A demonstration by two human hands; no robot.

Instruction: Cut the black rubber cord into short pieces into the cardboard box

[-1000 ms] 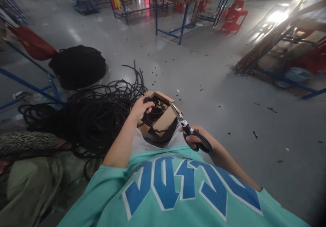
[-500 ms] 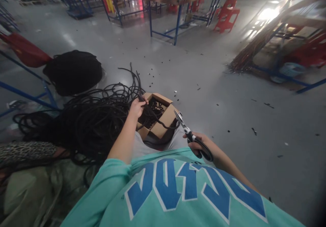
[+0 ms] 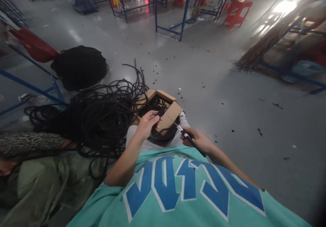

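Observation:
My left hand (image 3: pixel 149 123) is closed around a black cord (image 3: pixel 161 111), its end sticking up past the fingers over the cardboard box. In my right hand (image 3: pixel 196 139) are scissors (image 3: pixel 185 134), their blades pointing up and left towards that cord end. A small gap seems to lie between blade tips and cord. The open cardboard box (image 3: pixel 173 113) stands in front of my lap and holds small black pieces (image 3: pixel 158 102). Left of the box spreads a big tangle of black cord (image 3: pixel 94 118).
A black bundle (image 3: pixel 80 67) lies on the floor beyond the tangle. Another person's patterned sleeve (image 3: pixel 30 141) is at the left. A blue-legged table (image 3: pixel 183 19), red stools (image 3: pixel 237 11) and a rack (image 3: pixel 292 74) stand farther off. Black scraps dot the floor.
My left hand has moved right and nearer to me with the cord. The scissors have turned and now point at the cord end. The view has shifted slightly.

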